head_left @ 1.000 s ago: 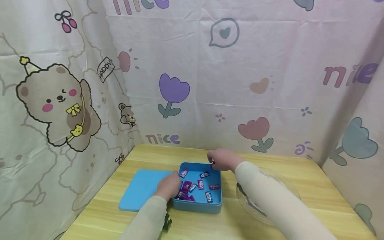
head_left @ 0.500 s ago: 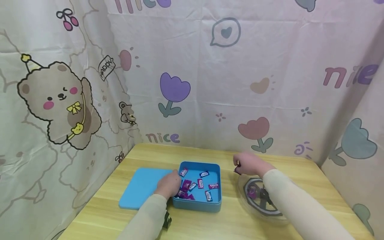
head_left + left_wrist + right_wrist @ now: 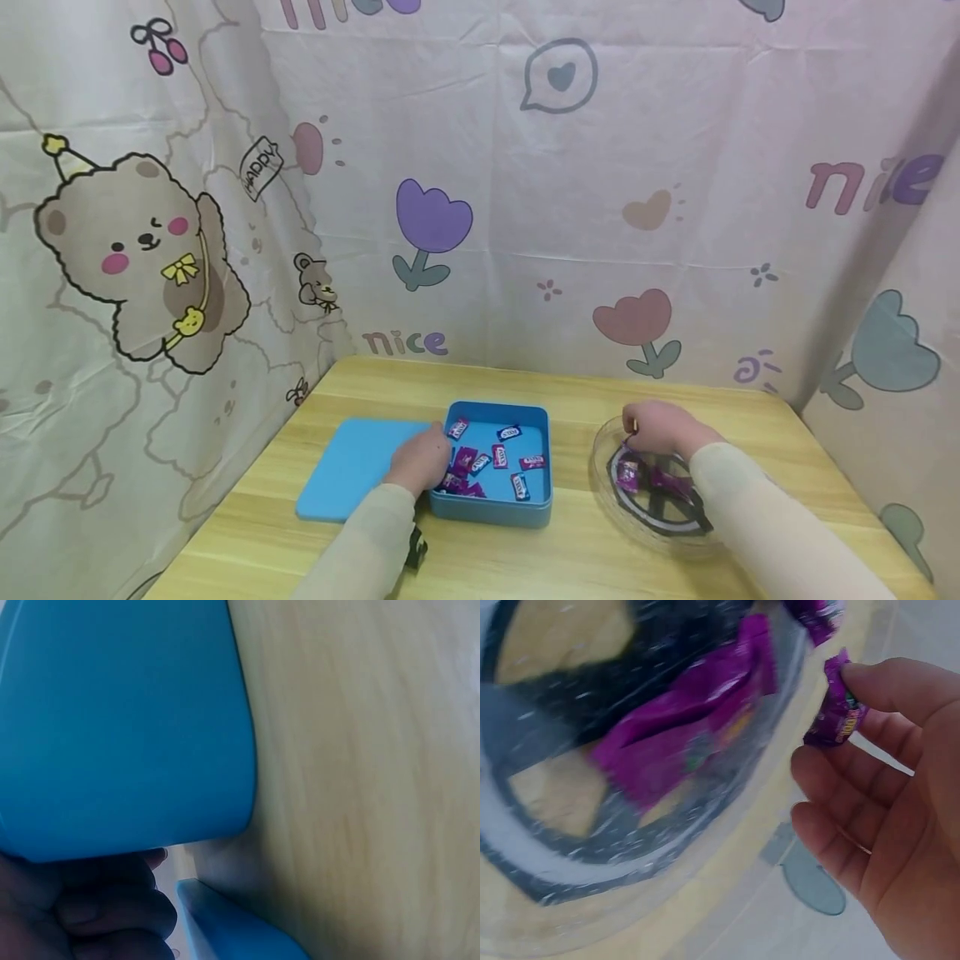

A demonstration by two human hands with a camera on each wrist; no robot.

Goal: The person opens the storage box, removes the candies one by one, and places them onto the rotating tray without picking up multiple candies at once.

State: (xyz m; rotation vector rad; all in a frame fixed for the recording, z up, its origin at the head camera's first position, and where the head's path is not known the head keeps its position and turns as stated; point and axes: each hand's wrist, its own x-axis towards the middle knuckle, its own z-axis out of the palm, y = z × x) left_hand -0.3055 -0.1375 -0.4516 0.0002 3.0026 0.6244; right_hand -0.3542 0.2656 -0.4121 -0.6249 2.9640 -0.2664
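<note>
My left hand grips the left wall of an open blue box; its curled fingers lie against the outside wall in the left wrist view. Inside the box are several small wrapped candies, such as a blue one and a pink one. Over the far left rim of a clear round dish, my right hand pinches a purple wrapped candy between thumb and fingers. A larger purple packet and another purple candy lie in the dish.
A flat blue lid lies on the wooden table left of the box, partly behind the left hand. A printed curtain stands right behind the table. A dark object sits beneath the left wrist.
My right hand has travelled right from the box's far right corner to over the dish, carrying the purple candy. The left hand has stayed on the box.
</note>
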